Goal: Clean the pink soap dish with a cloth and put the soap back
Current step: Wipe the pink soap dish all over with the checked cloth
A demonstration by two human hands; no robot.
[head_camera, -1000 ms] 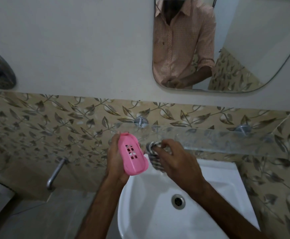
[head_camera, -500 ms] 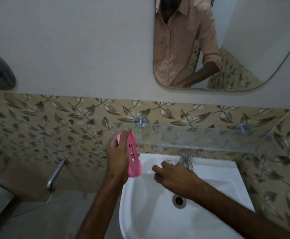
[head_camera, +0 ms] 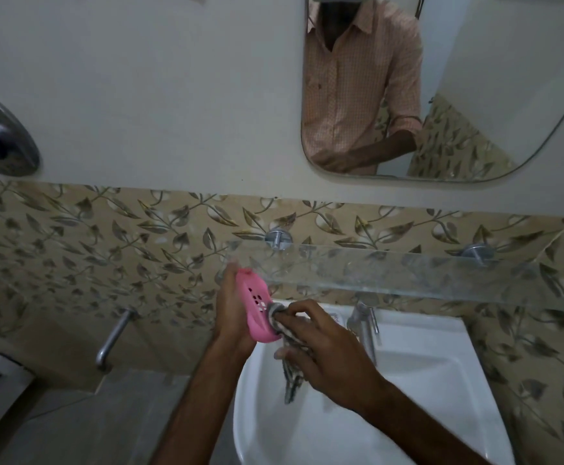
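My left hand (head_camera: pixel 230 307) grips the pink soap dish (head_camera: pixel 255 305) and holds it tilted on edge above the left rim of the white basin (head_camera: pixel 424 380). The dish's drain holes face right. My right hand (head_camera: pixel 324 354) is closed on a striped cloth (head_camera: pixel 290 367) and presses its bunched end against the inside of the dish, near the lower end. The rest of the cloth hangs down over the basin. No soap can be made out.
A glass shelf (head_camera: pixel 408 273) on two metal pegs runs just above the hands. A chrome tap (head_camera: pixel 364 323) stands at the basin's back. A metal spout (head_camera: pixel 112 337) sticks out of the tiled wall at left. A mirror (head_camera: pixel 475 95) hangs above.
Half a second ago my right hand was low in the basin near the tap. It has come back up with the cloth and now presses it into the dish.
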